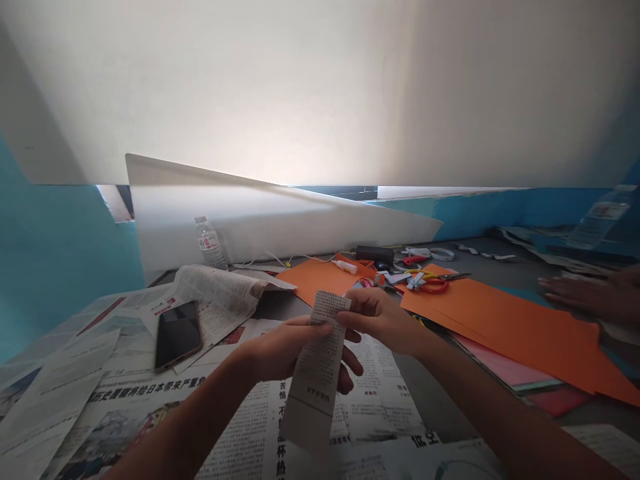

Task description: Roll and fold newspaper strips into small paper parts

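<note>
A long strip of newspaper (320, 363) slants upward in front of me, printed with small text. My left hand (295, 340) grips it around the middle, thumb on the front and fingers behind. At its top right edge, my right hand (377, 317) pinches the strip between thumb and fingers. Below both hands lie spread newspaper sheets (240, 413). Just beyond my right hand are scissors (433, 283) with red and yellow handles, on orange paper (500, 327).
A phone (179, 335) rests on newspaper at left. Water bottles stand at the back left (210, 243) and far right (603, 217). A glue bottle (346, 267) and a black case (375, 255) sit at the back. Another person's hand (590, 293) is at right.
</note>
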The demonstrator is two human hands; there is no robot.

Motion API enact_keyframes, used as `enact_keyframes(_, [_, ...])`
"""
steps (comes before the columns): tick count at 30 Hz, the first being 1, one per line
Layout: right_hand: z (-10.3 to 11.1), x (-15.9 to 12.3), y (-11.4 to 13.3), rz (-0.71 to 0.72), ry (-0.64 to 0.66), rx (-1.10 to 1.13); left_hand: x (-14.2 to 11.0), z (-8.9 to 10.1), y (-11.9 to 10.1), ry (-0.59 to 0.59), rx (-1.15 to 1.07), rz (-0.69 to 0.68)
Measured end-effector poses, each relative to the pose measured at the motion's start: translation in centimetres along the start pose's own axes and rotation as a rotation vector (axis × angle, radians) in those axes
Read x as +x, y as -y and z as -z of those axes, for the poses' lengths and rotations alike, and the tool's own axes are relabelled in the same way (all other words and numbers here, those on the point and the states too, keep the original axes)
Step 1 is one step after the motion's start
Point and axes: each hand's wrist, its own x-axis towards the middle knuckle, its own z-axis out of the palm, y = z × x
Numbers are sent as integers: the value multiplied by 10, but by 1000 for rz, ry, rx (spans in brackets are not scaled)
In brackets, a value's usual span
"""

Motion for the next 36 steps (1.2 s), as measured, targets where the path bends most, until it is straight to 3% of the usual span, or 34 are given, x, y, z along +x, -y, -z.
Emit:
enact_keyframes(2, [3,1,-1,23,-63,-27,-2,-1,-3,-8,9,17])
enact_keyframes(7, [12,4,-5,102,-388,-43,-2,-4,-4,-118,-20,17])
enact_keyframes(9, [9,4,-5,74,-367,-56,1,-4,-3,-192,-18,-42])
enact_keyframes(11, [2,4,-3,34,-261,-90,3,-6,0,-288,2,-77])
enact_keyframes(15, [-17,2,4,12,-169,-72,7,-12,5,-385,105,-41])
enact_keyframes(20, [-23,-1,7,32,-180,0,6,-21,8,-381,123,-66])
enact_keyframes(25, [-20,-2,5,176,-272,78,4,-24,11,-337,-47,-6])
enact_keyframes(32, [-17,-1,2,173,-268,-59,3,-22,15,-205,-115,22])
enact_keyframes(36, [-21,-1,-2,195,-320,-117,3,-28,18,-297,38,-31])
